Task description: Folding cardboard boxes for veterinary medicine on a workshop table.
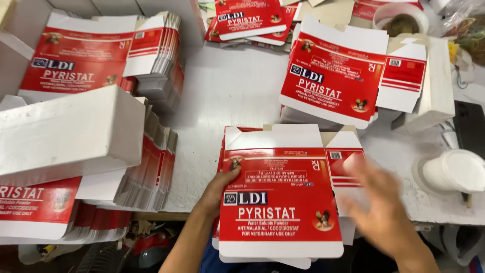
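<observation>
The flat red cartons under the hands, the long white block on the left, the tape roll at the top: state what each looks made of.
Flat red cartons: thin paperboard, glossy printed face, plain white flaps and cut edges; left hand grips them, right hand is blurred beside them.
Long white block: probably bundled matte white card; unclear.
Tape roll: whitish tape, apparently on a cardboard core.

I count five stacks of flat red-and-white cartons: one under my hands (281, 202), one behind it (333, 81), one at the far edge (250, 20), two at my left (96, 60) (50, 207). I see one tape roll (400, 17) and one white cup (452, 172).
</observation>
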